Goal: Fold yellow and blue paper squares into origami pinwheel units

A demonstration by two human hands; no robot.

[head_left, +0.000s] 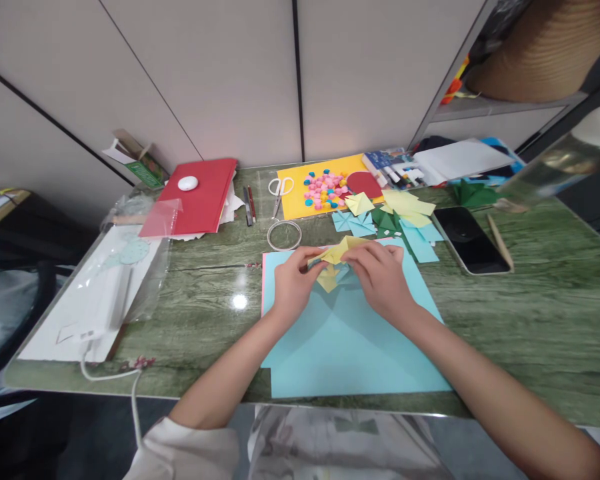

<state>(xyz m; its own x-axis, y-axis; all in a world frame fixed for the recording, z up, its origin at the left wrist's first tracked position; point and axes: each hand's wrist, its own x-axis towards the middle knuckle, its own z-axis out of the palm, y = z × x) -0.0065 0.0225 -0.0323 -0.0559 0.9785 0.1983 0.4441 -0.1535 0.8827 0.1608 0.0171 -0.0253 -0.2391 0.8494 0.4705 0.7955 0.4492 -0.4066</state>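
Observation:
Both hands pinch a folded yellow paper piece (341, 249) above a light blue paper sheet (350, 340). My left hand (294, 281) grips its left side, with thumb and fingers closed. On the right side, my right hand (380, 275) holds it between closed fingertips. Below the fingers a yellow point and some light blue folded paper show; whether these are joined to the upper piece I cannot tell. Just beyond the hands lie folded light blue pieces (354, 224), dark green pieces (386, 221) and pale yellow pieces (409, 205).
White-handled scissors (281, 189) and a metal ring (284, 235) lie beyond my left hand. Pink, blue and yellow bits (325, 189) sit on a yellow sheet (291, 207). A phone (471, 240) is at right. A red folder (200, 200) and white power strip (107, 303) are at left.

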